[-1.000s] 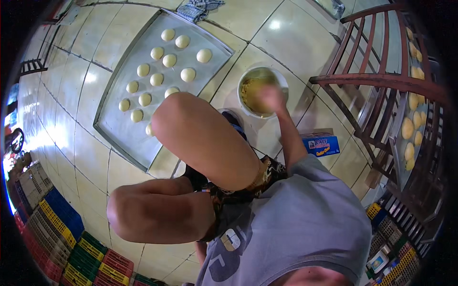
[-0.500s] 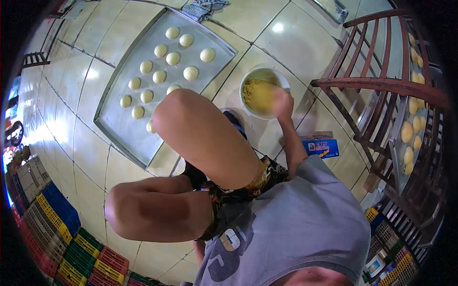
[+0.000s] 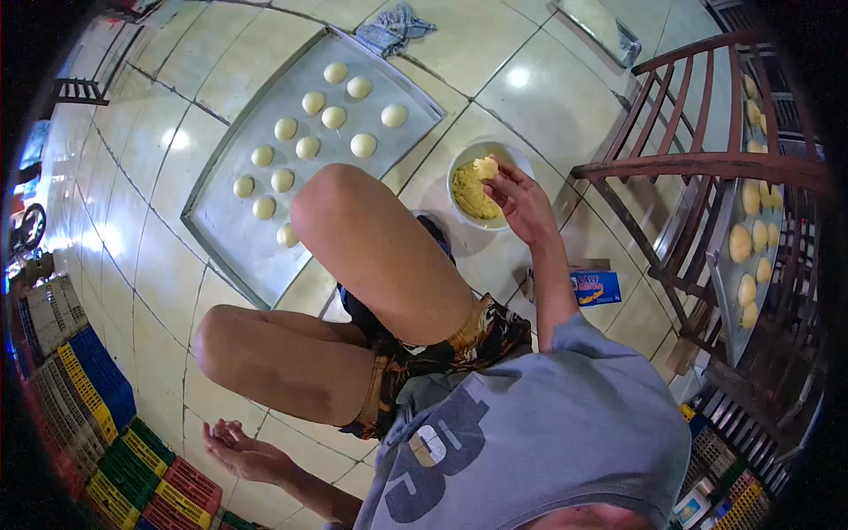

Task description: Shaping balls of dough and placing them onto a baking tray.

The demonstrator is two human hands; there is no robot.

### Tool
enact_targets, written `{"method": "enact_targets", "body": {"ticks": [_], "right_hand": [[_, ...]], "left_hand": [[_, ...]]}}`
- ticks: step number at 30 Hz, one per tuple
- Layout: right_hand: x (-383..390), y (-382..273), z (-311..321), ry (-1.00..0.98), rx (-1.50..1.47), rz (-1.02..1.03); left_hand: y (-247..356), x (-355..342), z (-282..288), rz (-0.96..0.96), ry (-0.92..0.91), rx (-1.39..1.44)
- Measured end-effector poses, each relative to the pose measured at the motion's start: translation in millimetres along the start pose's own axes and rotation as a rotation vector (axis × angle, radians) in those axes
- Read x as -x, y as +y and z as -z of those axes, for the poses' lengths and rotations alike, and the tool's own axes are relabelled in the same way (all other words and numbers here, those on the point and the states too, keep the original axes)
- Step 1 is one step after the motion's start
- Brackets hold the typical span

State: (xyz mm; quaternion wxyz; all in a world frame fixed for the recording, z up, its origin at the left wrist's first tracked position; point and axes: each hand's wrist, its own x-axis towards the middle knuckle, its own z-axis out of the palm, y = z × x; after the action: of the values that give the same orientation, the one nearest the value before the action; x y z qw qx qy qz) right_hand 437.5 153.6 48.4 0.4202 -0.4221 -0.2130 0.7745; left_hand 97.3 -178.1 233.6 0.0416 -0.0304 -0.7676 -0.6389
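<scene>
My right hand is just over the right rim of a white bowl. Its fingertips pinch a clump of grated cheese, pale yellow and crumbly. More yellow shreds fill the bottom of the bowl. Out beyond my bent knee, at the lower left, my left hand hovers above the floor, palm up, fingers loosely curled and apart, with nothing in it. A large metal tray lies on the tiles at the upper left, bearing several round pale dough balls; my knee hides part of it.
A blue box sits beside my right forearm. On the right stands a brown slatted rack with a tray of buns. A checked cloth and a metal pan lie at the far side. Stacked plastic crates line the left.
My right hand has come up out of the bowl with a clump of grated cheese. My left hand, mostly hidden behind my leg before, has swung out to the lower left.
</scene>
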Motion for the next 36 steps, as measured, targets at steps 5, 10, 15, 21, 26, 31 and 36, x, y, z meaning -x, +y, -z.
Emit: {"method": "enact_targets", "body": {"ticks": [5, 10, 15, 21, 26, 31, 36], "right_hand": [[36, -31, -73, -0.130, 0.208, 0.093], [76, -34, -131, -0.690, 0.407, 0.128], [86, -32, -174, -0.735, 1.319, 0.996], [96, -23, -174, -1.061, 1.351, 0.942], [89, -21, -171, -0.945, 1.535, 1.045], [98, -9, -184, -1.050, 1.468, 0.912], [103, -6, -168, -1.296, 1.285, 0.744]], "left_hand": [[26, 45, -92, 0.201, -0.490, 0.317], [32, 105, -195, 0.743, -0.911, 0.919], [25, 118, -207, 1.127, -0.881, 1.319], [-1, 115, -218, 0.963, -0.773, 1.440], [-15, 116, -212, 0.938, -0.741, 1.720], [-15, 126, -214, 0.950, -0.765, 1.510], [-36, 118, -215, 0.938, -0.701, 1.893]]}}
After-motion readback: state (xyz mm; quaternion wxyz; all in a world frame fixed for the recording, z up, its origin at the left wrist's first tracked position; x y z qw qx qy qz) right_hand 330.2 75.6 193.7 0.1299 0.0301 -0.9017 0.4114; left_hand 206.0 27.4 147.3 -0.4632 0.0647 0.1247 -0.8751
